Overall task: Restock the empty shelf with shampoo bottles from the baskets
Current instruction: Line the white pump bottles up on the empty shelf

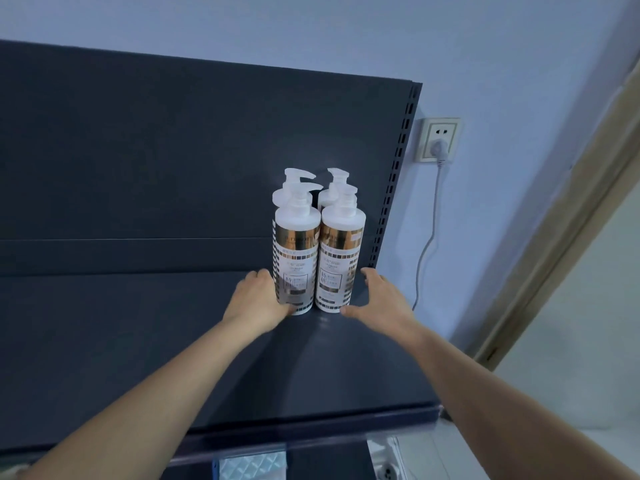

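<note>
Several white pump shampoo bottles with gold bands stand upright in two rows at the right end of the dark grey shelf (pixel 138 323). My left hand (pixel 258 299) wraps the lower part of the front left bottle (pixel 297 258). The front right bottle (pixel 341 261) stands beside it. Just to its right, my right hand (pixel 377 299) is spread with fingers apart and holds nothing. Two more bottles (pixel 334 188) stand behind the front pair, mostly hidden.
The shelf's slotted upright (pixel 398 161) rises close to the right of the bottles. A wall socket with a white plug (pixel 439 140) and its hanging cable are on the wall at right. The shelf's front edge (pixel 311 427) runs below my arms.
</note>
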A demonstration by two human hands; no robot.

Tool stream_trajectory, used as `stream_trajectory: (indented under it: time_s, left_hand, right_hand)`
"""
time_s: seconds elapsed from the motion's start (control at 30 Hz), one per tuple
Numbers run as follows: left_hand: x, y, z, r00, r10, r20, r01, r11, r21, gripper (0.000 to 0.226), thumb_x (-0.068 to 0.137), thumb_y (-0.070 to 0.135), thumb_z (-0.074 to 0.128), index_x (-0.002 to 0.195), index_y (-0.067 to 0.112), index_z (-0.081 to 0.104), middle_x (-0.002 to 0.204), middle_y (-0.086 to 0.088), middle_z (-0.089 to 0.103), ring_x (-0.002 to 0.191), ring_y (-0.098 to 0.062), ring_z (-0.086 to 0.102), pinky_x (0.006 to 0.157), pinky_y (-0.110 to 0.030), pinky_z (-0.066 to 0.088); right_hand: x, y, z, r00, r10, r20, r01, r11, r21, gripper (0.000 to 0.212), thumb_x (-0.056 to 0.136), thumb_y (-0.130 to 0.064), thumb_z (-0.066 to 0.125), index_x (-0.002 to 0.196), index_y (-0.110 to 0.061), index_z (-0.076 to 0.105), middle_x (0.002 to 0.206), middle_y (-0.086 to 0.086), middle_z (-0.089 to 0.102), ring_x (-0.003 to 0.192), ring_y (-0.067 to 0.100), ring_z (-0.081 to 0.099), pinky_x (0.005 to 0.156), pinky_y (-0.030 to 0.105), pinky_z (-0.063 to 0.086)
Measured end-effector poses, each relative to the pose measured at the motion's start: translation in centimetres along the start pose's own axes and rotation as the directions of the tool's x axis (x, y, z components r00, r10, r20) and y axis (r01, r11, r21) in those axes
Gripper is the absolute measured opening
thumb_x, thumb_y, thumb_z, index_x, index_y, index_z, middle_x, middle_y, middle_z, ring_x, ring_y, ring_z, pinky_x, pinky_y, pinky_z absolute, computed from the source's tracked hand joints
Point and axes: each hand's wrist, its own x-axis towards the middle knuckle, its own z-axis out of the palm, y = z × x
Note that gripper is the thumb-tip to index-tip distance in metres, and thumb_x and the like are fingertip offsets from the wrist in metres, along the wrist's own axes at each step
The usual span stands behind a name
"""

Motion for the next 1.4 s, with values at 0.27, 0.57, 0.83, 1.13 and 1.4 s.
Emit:
stream_trajectory:
  time_s: [0.27, 0.57, 0.83, 1.13, 1.4]
  left_hand:
    - [-2.9, 1.1, 1.8, 0.924, 0.302, 0.235, -0.364, 0.881, 0.301, 0.051, 0.085, 0.046, 0.066, 0.119, 0.014, 0.048, 0.127, -0.004, 0.049, 0.121, -0.025, 0.045, 0.095, -0.04, 0.046]
    - [-3.1, 2.5, 3.2, 0.708, 0.657, 0.258, -0.706, 0.657, 0.266, 0.054, 0.086, 0.039, 0.066, 0.128, 0.012, 0.044, 0.133, -0.006, 0.049, 0.124, -0.025, 0.045, 0.098, -0.038, 0.042]
    - [-7.9, 3.7, 4.2, 0.403, 0.857, 0.321, -0.915, 0.382, 0.129, 0.057, 0.086, 0.038, 0.065, 0.133, 0.012, 0.044, 0.134, -0.005, 0.05, 0.125, -0.024, 0.044, 0.102, -0.037, 0.042]
    - [-18.4, 3.3, 5.1, 0.124, 0.913, 0.389, -0.988, 0.15, -0.037, 0.059, 0.086, 0.039, 0.068, 0.133, 0.014, 0.044, 0.135, -0.004, 0.051, 0.123, -0.024, 0.048, 0.099, -0.04, 0.045]
    - [-28.2, -1.5, 4.5, -0.04, 0.903, 0.429, -0.987, 0.031, -0.158, 0.059, 0.086, 0.038, 0.067, 0.134, 0.011, 0.044, 0.133, -0.007, 0.052, 0.121, -0.026, 0.048, 0.099, -0.04, 0.045]
  right_hand:
    - [-4.0, 2.1, -0.1, 0.997, 0.077, 0.03, -0.065, 0.956, -0.286, 0.075, 0.088, -0.046, 0.065, 0.149, -0.018, 0.033, 0.151, 0.004, 0.039, 0.14, 0.024, 0.035, 0.112, 0.037, 0.034]
    - [-11.4, 2.3, -0.5, 0.921, 0.348, -0.175, -0.386, 0.877, -0.287, 0.061, 0.089, -0.036, 0.062, 0.143, -0.016, 0.041, 0.139, 0.009, 0.048, 0.131, 0.029, 0.042, 0.105, 0.043, 0.041]
    - [-24.3, -0.2, 1.7, 0.723, 0.618, -0.309, -0.687, 0.692, -0.223, 0.06, 0.088, -0.036, 0.061, 0.142, -0.018, 0.041, 0.138, 0.008, 0.049, 0.129, 0.029, 0.044, 0.101, 0.039, 0.043]
    - [-39.0, -3.9, 5.1, 0.483, 0.797, -0.362, -0.874, 0.466, -0.142, 0.066, 0.087, -0.034, 0.065, 0.146, -0.02, 0.038, 0.143, 0.007, 0.045, 0.131, 0.029, 0.042, 0.105, 0.04, 0.04]
    - [-50.5, -9.6, 11.3, 0.328, 0.875, -0.355, -0.942, 0.329, -0.06, 0.059, 0.087, -0.033, 0.063, 0.14, -0.018, 0.044, 0.136, 0.009, 0.049, 0.126, 0.031, 0.045, 0.101, 0.042, 0.044]
